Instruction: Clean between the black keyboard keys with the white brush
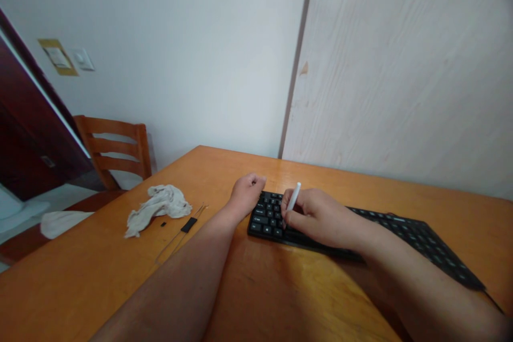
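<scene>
A black keyboard [266, 220] lies on the wooden table, partly covered by my hands and right forearm. My left hand [246, 196] is curled closed against its far left corner; what the fingers hold, if anything, is hidden. A slim white pen-like stick [294, 197] stands tilted in my right hand [310, 212], pinched between thumb and fingers. Its lower end points down among the keys on the left part of the keyboard, and my fingers hide the tip.
Left on the wooden table [248, 288] are a crumpled pale cloth [162, 204], a small black square piece [163, 224] and a black block with thin wire loops [189, 224]. A cable [494, 302] leaves the keyboard at right. Behind stand a wooden chair [116, 144] and a wall [200, 53].
</scene>
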Available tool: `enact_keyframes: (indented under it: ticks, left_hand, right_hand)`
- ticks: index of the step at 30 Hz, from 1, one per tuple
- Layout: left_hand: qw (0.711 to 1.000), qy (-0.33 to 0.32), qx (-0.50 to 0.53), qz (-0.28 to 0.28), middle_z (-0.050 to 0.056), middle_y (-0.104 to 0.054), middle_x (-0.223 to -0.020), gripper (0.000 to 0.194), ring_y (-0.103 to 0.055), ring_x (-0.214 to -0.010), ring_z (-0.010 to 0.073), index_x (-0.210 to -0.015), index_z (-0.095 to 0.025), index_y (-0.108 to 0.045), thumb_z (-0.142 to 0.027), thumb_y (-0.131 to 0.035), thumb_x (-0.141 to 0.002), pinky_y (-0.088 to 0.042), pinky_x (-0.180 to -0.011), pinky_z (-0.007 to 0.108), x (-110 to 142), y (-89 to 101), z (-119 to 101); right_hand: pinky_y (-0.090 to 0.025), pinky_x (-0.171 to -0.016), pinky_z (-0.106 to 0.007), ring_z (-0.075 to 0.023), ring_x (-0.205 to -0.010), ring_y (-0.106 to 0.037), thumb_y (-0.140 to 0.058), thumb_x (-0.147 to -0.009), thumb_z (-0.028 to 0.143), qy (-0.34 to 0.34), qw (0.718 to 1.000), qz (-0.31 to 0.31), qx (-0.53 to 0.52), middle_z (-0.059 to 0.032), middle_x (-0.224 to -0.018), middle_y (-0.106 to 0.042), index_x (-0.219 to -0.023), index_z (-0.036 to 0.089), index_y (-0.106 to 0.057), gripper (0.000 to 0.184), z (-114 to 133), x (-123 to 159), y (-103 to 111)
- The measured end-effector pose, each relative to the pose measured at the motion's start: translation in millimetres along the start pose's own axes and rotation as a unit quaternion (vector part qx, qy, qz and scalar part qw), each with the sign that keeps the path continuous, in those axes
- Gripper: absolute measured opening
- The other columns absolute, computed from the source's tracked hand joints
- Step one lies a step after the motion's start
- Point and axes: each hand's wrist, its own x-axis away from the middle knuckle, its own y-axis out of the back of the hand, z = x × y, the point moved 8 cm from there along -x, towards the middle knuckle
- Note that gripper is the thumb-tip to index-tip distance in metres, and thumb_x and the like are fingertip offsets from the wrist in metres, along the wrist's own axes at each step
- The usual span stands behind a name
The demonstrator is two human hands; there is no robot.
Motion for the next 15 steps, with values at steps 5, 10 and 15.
enact_keyframes:
  ticks: [5, 10, 15]
  left_hand:
    - [1.0, -0.002, -0.004, -0.002, -0.001, -0.057, -0.063, 0.033, -0.052, -0.063, 0.015, -0.067, -0.018, -0.06, -0.045, -0.056, -0.084, -0.036, -0.058, 0.026, 0, -0.1, -1]
    - [1.0, -0.008, -0.002, -0.005, -0.002, -0.056, -0.062, 0.032, -0.051, -0.063, 0.0148, -0.065, -0.018, -0.059, -0.044, -0.056, -0.084, -0.036, -0.059, 0.026, 1, 1.5, -4]
    - [1.0, -0.014, 0.017, -0.008, -0.001, -0.057, -0.065, 0.033, -0.052, -0.066, 0.0152, -0.066, -0.018, -0.059, -0.046, -0.057, -0.085, -0.039, -0.063, 0.026, -1, 6.1, -18]
  right_hand:
    - [-0.036, -0.056, -0.025, -0.0132, -0.061, -0.055, -0.053, -0.084, 0.015, 0.012, 0.998, 0.043, -0.047, 0.0019, -0.069, -0.065, -0.079, 0.02, -0.065, 0.014, 7, 3, -8]
    - [-0.038, -0.058, -0.025, -0.0137, -0.063, -0.057, -0.054, -0.085, 0.016, 0.006, 0.996, 0.034, -0.085, 0.0012, -0.07, -0.066, -0.078, 0.019, -0.065, 0.013, 3, 3, -1]
    - [-0.043, -0.063, -0.027, -0.0165, -0.07, -0.062, -0.053, -0.091, 0.028, -0.022, 0.986, -0.058, -0.153, -0.0017, -0.073, -0.068, -0.079, 0.018, -0.064, 0.019, -14, -1, 20]
